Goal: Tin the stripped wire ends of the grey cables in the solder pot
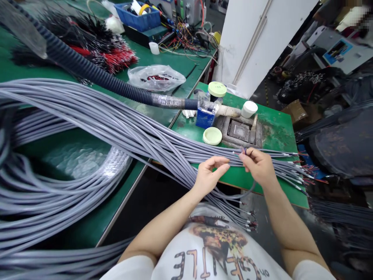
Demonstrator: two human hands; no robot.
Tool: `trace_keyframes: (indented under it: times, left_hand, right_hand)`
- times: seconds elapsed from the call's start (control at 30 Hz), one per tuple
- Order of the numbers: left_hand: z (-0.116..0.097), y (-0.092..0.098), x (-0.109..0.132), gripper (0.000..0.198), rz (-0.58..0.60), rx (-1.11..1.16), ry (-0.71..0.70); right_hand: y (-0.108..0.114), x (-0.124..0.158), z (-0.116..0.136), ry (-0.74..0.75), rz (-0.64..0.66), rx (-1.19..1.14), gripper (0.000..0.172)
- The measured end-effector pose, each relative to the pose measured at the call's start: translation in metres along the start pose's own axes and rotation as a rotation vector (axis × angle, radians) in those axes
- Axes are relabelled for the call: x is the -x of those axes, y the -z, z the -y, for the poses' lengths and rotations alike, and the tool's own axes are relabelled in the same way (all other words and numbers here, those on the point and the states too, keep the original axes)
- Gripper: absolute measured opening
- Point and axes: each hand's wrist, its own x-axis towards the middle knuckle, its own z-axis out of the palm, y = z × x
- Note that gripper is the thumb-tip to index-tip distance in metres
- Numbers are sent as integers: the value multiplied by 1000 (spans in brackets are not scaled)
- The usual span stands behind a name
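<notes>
My right hand (259,167) is closed in a pinch on the thin coloured wires (243,150) at the stripped end of a grey cable. Part of that grip is covered by my fingers, and a grey cable loop (251,189) hangs below the hand. Just to its left is my left hand (211,173), thumb and fingertips a little apart and nothing visible between them. Both hands are over a thick bundle of grey cables (163,140). Several cable ends with bare coloured wires (310,169) fan out at the right.
Behind my hands are a solder pot (240,130), a pale green lid (212,136), a white jar (249,109) and a blue box (204,118). A ribbed black hose (116,83) crosses above the cables. Further back lie a plastic bag (155,77) and a blue bin (140,17).
</notes>
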Motion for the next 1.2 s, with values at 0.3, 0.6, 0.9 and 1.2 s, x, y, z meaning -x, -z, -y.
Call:
trace_keyframes:
  times: [0.3, 0.6, 0.9, 1.2]
  left_hand:
    - [18, 37, -23, 11, -25, -663, -498]
    - [18, 36, -25, 11, -50, -630, -527]
    - [18, 36, -26, 11, -51, -631, -519]
    - [19, 36, -26, 10, -54, -640, -519]
  right_hand:
    - [53, -117, -49, -36, 64, 370, 29]
    - [47, -167, -68, -88, 138, 817, 30]
    - [41, -174, -64, -108, 166, 939, 32]
    - [41, -175, -65, -105, 180, 988, 28]
